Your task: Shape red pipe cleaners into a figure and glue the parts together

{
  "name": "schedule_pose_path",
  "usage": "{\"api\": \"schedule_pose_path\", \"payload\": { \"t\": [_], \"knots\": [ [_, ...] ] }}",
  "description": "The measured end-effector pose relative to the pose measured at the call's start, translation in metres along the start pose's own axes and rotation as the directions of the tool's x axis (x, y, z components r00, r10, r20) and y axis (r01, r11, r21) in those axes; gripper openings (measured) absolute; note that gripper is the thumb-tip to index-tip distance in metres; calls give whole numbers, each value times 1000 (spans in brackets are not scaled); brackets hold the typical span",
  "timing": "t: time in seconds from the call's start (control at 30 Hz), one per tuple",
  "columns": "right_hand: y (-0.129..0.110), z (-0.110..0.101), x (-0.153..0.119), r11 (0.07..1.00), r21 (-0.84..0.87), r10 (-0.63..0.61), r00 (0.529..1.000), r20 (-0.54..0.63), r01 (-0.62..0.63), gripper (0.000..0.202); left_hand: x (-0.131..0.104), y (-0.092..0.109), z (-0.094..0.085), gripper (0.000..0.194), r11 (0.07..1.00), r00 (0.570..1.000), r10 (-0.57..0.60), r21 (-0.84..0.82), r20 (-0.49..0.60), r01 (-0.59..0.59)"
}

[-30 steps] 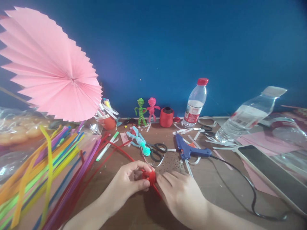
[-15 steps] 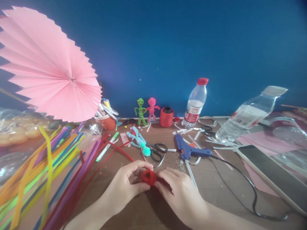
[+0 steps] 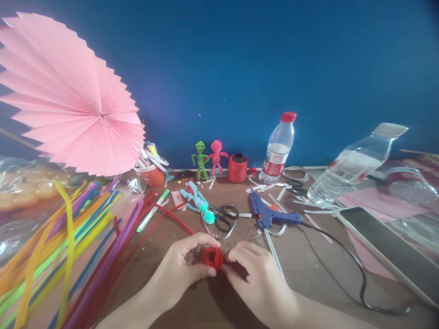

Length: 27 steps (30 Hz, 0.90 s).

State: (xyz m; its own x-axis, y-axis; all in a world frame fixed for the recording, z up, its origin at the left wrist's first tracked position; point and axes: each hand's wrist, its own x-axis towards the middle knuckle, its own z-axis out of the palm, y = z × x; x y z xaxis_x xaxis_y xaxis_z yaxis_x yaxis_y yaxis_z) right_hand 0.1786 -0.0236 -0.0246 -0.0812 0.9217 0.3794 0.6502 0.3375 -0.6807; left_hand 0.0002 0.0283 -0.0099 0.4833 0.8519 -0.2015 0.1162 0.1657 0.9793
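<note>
A red pipe cleaner (image 3: 212,258), wound into a small hollow ball of loops, is pinched between the thumb and fingers of my left hand (image 3: 181,260). My right hand (image 3: 259,269) is closed at the ball's right side, thumb and index finger on the red strand there; its fingertips are partly hidden. Just beyond the hands lie a turquoise pipe-cleaner figure (image 3: 202,203) and black-handled scissors (image 3: 228,217). A green figure (image 3: 200,160) and a pink figure (image 3: 216,157) of the same kind stand against the wall.
Loose coloured pipe cleaners (image 3: 68,242) cover the left side beneath a pink paper fan (image 3: 85,91). On the right are a blue glue gun (image 3: 270,212) with its cord, a phone (image 3: 387,246), and two water bottles (image 3: 277,151). A red roll (image 3: 238,167) and a cup of markers (image 3: 151,173) stand behind.
The red ball has turned slightly between the fingers, showing its loops from another side. My right fingers have shifted a little right, away from its top.
</note>
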Motion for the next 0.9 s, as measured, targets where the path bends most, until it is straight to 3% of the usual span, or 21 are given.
{"api": "schedule_pose_path", "payload": {
  "t": [0.17, 0.37, 0.57, 0.9],
  "knots": [
    [0, 0, 0, 999, 10, -48, 999, -24, 49, 18, 1, 3, 1, 27, 1000, 1000, 0, 4, 18, -1],
    [-1, 1, -2, 999, 40, -19, 998, -53, 21, 15, 2, -2, -2, 26, 993, 993, 114, -40, 17, -113],
    [-1, 0, -1, 994, 109, -2, 1000, 7, 1, 12, 1, 0, -1, 24, 998, 999, 54, -11, 7, -54],
    [4, 3, 1, 996, 85, -7, 997, -83, 14, 18, -3, -2, -1, 30, 975, 992, 120, 190, -34, -111]
  ]
}}
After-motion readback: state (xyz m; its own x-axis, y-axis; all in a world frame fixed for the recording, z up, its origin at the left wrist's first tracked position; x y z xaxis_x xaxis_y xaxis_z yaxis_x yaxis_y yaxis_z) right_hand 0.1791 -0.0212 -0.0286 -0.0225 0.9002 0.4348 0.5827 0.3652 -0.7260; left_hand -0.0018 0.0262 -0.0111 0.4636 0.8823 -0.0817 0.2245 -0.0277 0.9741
